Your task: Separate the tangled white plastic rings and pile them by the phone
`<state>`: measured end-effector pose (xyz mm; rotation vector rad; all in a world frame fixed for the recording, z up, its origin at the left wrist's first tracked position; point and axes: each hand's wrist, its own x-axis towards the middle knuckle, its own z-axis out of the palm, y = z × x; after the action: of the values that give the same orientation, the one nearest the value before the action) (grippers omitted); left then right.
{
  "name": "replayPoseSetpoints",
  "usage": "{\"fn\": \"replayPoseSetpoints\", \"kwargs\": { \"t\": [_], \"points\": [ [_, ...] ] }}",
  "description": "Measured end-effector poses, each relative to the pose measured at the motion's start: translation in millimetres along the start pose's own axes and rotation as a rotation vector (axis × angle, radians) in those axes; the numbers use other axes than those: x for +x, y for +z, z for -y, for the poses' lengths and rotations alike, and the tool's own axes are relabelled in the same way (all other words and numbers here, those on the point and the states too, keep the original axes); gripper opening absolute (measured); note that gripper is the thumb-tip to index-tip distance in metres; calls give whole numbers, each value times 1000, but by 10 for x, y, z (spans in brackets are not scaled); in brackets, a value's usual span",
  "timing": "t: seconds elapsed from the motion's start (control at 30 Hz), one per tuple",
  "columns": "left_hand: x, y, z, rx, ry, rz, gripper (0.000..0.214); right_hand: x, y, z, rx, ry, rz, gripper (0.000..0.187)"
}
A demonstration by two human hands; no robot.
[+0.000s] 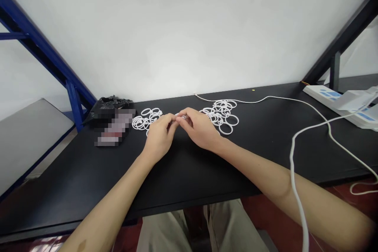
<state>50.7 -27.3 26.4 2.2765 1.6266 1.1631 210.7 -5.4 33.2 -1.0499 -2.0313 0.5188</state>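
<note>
My left hand (161, 134) and my right hand (198, 126) meet over the middle of the black table (183, 173), fingertips pinched together on a small white ring (180, 117) between them. A pile of white rings (147, 119) lies just behind my left hand. A larger heap of white rings (222, 112) lies behind my right hand. Both hands are closed in a pinch, with their heels resting on the table.
A black plastic bag (110, 104) and a blurred item (113, 128) sit at the left. A white cable (295, 141) runs across the right side to a white power strip (342, 102). A blue frame (53, 67) and a black post (339, 43) stand at the sides.
</note>
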Motion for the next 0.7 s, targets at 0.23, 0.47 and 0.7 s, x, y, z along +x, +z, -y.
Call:
{"fn": "replayPoseSetpoints", "kwargs": {
  "t": [0.23,0.47,0.7],
  "points": [
    [-7,16,17,-76,38,76,15,75,-10,-78,101,8,-5,19],
    [-18,11,36,-54,63,144,26,95,-69,-63,29,26,7,17],
    [11,-59,144,356,-15,-47,29,96,-102,-172,-301,37,180,31]
  ]
}}
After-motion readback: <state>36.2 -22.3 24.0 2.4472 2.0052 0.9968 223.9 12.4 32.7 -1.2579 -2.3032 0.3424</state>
